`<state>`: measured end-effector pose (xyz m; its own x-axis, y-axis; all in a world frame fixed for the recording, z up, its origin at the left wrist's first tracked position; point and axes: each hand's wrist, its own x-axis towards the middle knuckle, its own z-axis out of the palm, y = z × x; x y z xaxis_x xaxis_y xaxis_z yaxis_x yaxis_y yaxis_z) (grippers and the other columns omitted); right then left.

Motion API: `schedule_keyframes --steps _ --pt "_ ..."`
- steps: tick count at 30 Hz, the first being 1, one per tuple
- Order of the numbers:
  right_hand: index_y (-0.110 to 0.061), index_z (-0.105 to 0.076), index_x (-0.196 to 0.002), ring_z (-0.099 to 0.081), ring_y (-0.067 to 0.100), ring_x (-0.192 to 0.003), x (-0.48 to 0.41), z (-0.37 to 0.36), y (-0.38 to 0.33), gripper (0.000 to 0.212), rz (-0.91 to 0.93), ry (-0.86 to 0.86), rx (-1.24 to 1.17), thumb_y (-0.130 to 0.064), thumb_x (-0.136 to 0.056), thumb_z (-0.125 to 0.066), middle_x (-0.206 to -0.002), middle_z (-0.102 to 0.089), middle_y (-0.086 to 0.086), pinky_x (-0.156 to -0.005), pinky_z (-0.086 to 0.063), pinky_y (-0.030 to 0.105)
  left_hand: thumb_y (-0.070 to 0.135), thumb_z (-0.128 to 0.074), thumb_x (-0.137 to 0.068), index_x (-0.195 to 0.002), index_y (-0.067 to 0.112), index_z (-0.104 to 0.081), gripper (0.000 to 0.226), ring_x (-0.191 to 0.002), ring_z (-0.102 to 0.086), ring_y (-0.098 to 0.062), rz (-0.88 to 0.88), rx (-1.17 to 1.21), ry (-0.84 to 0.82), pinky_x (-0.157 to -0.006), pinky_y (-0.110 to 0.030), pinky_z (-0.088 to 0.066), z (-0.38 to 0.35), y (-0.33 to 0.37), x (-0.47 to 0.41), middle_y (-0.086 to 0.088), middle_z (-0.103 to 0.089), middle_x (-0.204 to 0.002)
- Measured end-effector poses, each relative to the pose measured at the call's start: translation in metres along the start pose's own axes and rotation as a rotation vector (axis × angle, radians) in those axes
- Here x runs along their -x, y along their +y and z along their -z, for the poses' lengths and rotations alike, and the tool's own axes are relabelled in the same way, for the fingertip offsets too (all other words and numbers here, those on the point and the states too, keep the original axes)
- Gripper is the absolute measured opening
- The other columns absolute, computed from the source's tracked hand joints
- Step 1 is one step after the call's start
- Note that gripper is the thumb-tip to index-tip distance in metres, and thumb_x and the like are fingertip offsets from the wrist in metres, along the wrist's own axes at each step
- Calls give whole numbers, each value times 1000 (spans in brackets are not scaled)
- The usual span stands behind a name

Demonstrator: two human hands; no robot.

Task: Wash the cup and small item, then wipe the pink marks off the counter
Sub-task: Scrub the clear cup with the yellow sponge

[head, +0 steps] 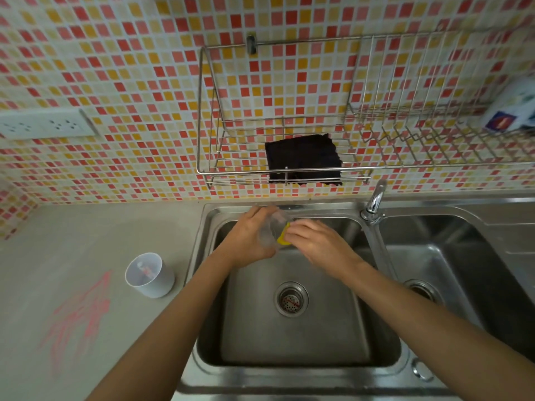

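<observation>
Over the back of the left sink basin (292, 337), my left hand (251, 235) grips a clear cup (275, 230) that lies tilted on its side. My right hand (315, 241) presses a yellow sponge (282, 237) against the cup's mouth. A white cup (150, 274) stands on the counter left of the sink with a small item inside it. Pink marks (79, 316) are scrawled on the grey counter (86, 233) in front of the white cup.
A chrome tap (375, 202) rises between the two basins; the right basin (451, 270) lies beyond it. A wire rack (289, 157) on the tiled wall holds a dark cloth (304, 159). A socket strip (43, 124) is on the wall at left.
</observation>
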<state>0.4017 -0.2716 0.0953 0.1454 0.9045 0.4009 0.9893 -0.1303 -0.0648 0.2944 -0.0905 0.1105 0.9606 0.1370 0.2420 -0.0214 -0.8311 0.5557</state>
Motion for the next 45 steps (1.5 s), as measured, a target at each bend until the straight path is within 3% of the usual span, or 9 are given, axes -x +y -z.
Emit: schedule_keyframes --steps 4,9,13,21,27,30,34,39,45 --pt "-13 -68 -104 -60 21 -106 -6 2 -6 36 -30 104 -25 1 -72 -72 -109 -68 1 -89 -51 37 38 -86 -61 -145 19 -22 107 -129 -35 -13 138 41 35 -106 -29 -33 -10 3 1 0 -39 -142" --pt "-12 -69 -110 -60 20 -105 -8 4 -18 30 -160 117 -257 0 -83 -66 -110 -68 1 -92 -49 35 49 -82 -60 -129 13 -42 87 -114 -44 -10 97 -94 237 -95 -25 -43 -18 -1 3 -2 -47 -125" --pt "-14 -69 -116 -60 10 -111 -8 8 -22 30 -368 40 -606 -5 -89 -59 -117 -69 -1 -101 -43 24 59 -70 -65 -131 21 -47 79 -120 -45 -19 5 -311 166 -97 -37 -42 -6 -6 -1 2 -53 -129" --pt "-18 -74 -104 -57 23 -107 -9 11 1 40 -1 13 65 -2 -68 -78 -108 -71 -8 -84 -49 36 28 -79 -67 -135 22 -45 76 -123 -43 -19 -59 -374 21 -101 -36 -43 2 -1 -6 3 -51 -134" --pt "-21 -75 -103 -59 14 -82 -7 7 -29 27 -583 -18 -697 -4 -87 -63 -88 -66 -12 -74 -43 14 33 -79 -68 -135 21 -46 76 -122 -42 -21 -52 -371 -51 -101 -38 -41 4 -1 -7 1 -51 -133" --pt "-22 -74 -105 -57 15 -98 -4 8 -18 30 -350 -57 -437 -2 -84 -64 -103 -71 -7 -88 -45 30 28 -79 -66 -135 21 -46 76 -121 -42 -20 -70 -391 -84 -103 -36 -40 4 0 -5 0 -51 -132" --pt "-20 -73 -104 -55 20 -104 -1 6 -7 40 -59 -54 -14 0 -70 -72 -106 -70 -11 -81 -48 40 20 -81 -65 -132 16 -49 74 -121 -45 -22 -100 -354 -80 -105 -29 -33 6 6 -5 -3 -53 -129" --pt "-20 -70 -112 -54 18 -103 13 0 -20 33 -208 -25 -316 -7 -82 -69 -114 -68 -8 -91 -48 33 22 -79 -63 -135 20 -46 80 -123 -42 -19 -49 -272 -135 -107 -28 -29 5 4 0 -1 -51 -131" --pt "-14 -71 -101 -57 21 -92 9 -1 -22 26 -104 76 -197 -5 -77 -74 -102 -70 -5 -86 -44 22 23 -82 -64 -138 17 -40 86 -127 -36 -15 42 -168 -167 -101 -15 -17 10 10 2 1 -45 -137"
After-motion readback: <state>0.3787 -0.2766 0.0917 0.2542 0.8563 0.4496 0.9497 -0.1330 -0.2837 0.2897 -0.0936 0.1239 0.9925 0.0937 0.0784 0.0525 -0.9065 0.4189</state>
